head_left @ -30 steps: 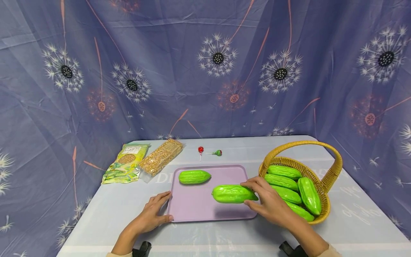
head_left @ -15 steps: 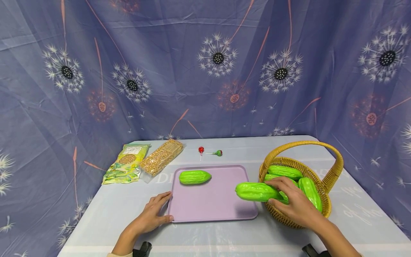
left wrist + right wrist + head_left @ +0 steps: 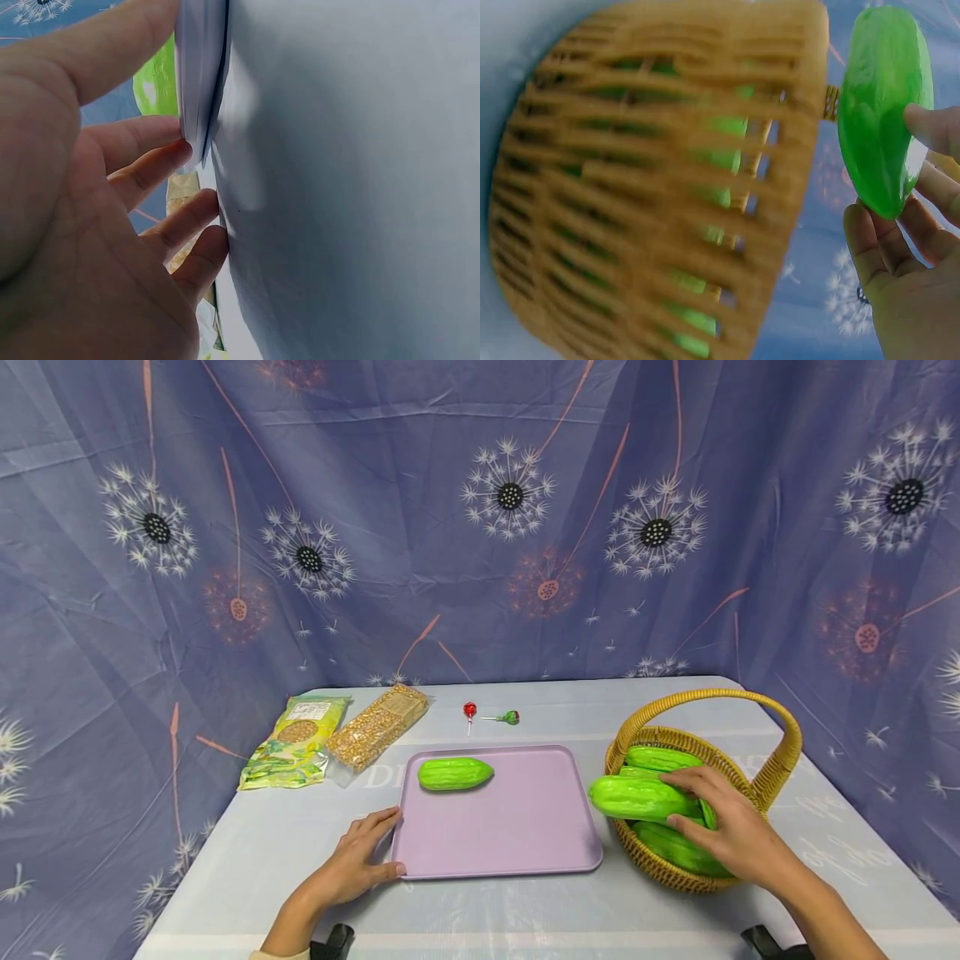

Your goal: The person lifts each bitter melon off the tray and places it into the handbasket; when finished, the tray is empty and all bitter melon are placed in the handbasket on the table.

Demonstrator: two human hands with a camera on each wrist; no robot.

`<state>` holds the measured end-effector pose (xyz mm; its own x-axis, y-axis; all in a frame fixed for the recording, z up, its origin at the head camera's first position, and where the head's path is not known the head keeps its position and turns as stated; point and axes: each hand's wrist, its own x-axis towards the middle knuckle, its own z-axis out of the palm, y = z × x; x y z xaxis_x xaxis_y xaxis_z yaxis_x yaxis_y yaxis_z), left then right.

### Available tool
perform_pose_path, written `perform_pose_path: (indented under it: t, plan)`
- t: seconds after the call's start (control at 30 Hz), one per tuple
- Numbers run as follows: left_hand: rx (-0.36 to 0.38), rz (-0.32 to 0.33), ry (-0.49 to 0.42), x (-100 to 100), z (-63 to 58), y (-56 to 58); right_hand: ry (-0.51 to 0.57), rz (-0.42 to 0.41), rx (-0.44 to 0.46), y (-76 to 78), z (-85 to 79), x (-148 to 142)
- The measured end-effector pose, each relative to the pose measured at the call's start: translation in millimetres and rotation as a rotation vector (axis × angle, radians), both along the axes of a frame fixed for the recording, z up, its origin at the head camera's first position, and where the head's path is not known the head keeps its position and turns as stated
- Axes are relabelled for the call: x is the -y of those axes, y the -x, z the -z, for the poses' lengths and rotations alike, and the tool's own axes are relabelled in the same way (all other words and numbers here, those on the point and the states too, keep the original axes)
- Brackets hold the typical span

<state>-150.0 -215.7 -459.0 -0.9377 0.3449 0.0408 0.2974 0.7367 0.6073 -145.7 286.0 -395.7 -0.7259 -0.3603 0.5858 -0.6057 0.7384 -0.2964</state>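
My right hand (image 3: pixel 738 831) holds a green bitter melon (image 3: pixel 633 797) by its right end, thumb on the near side and fingers on the far side. The melon lies level above the wicker basket (image 3: pixel 663 870), its left tip past the rim. In the right wrist view this bitter melon (image 3: pixel 881 97) is beyond the basket's rim, apart from the wall. Several more green melons fill the basket, partly hidden by the hand. My left hand (image 3: pixel 348 864) rests at the left edge of the lilac tray (image 3: pixel 495 831), thumb and fingertips touching it. One bitter melon (image 3: pixel 453 773) lies on the tray.
The basket's tall handle (image 3: pixel 787 752) arches over its right side. At the back left lie a yellow-green packet (image 3: pixel 296 739) and a clear bag of kernels (image 3: pixel 378 727). A red lollipop (image 3: pixel 469 710) and a green lollipop (image 3: pixel 512 717) are behind the tray.
My right hand has carried the bitter melon rightward from above the tray to over the basket. The left hand and the tray have stayed in place.
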Motion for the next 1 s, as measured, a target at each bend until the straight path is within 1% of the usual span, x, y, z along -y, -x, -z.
perform_pose_path:
  t: [0.23, 0.47, 0.7, 0.87, 1.0]
  plan:
    - [0.0, -0.002, 0.001, 0, -0.2, 0.2, 0.0, 0.038, 0.045, 3.3, -1.5, -19]
    - [-0.003, 0.003, 0.002, 0, -0.4, 0.0, 0.001, 0.038, 0.02, 9.2, -2.1, -34]
    - [-0.008, 0.002, 0.006, 0, -0.3, -0.1, -0.012, 0.059, 0.024, 19.1, -1.5, -46]
    - [-0.006, 0.002, 0.009, 0, -0.5, 0.2, -0.026, 0.069, 0.012, 26.8, -2.0, -49]
    - [-0.002, 0.002, 0.007, 1, -0.2, 0.6, -0.043, 0.069, 0.015, 33.5, -6.5, -47]
